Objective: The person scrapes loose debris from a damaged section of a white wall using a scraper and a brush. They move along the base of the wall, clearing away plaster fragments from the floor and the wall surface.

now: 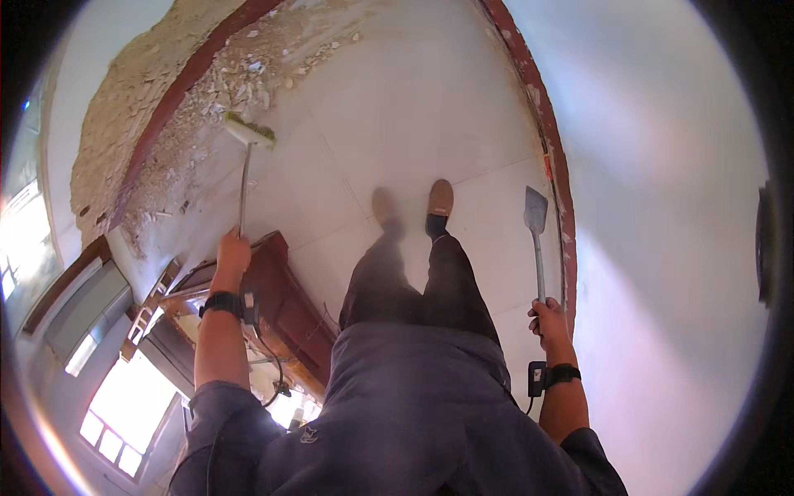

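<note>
My left hand (233, 255) is closed around the handle of a broom (251, 132) with a pale head and green bristles. The broom head is held out over the floor beside a spread of broken plaster (236, 83). On the other side, my right hand (549, 321) grips the handle of a small shovel (536, 211). Its flat grey blade points away from me, close to the reddish skirting on the right, and nothing lies on it. Whether either tool touches the floor I cannot tell.
A dark red wooden cabinet (289, 306) stands left of my legs. Crumbled plaster lies along the stripped wall (124, 107) at far left. Reddish skirting (565, 207) runs along the white wall (653, 207) on the right. My shoes (440, 198) stand on pale floor tiles (364, 124).
</note>
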Demonstrator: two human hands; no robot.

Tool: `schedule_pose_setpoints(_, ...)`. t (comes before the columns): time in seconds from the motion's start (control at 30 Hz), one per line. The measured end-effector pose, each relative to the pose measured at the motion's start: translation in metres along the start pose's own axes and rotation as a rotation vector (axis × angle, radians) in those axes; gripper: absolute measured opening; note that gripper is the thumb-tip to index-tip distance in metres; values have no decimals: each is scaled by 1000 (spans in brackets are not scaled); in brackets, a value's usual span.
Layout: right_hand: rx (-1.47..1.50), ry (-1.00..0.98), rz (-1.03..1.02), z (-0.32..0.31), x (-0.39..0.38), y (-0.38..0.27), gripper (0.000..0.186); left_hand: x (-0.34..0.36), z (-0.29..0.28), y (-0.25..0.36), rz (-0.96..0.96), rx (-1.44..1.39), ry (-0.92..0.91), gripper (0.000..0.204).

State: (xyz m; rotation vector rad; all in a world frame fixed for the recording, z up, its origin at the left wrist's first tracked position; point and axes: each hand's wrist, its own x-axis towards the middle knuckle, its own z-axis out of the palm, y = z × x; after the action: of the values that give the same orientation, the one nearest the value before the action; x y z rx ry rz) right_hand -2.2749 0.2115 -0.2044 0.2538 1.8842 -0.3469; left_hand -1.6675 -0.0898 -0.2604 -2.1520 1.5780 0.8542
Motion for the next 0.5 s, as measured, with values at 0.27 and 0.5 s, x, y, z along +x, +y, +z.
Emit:
schedule_pose_setpoints(0.27,-95,-51,-78,11,6,-49,16,-121,-10,74,12,-12,-112,46)
schedule_pose_setpoints(0.5,-141,8,-121,10,-2,-87,16,-83,41,178,411,0,-388,44)
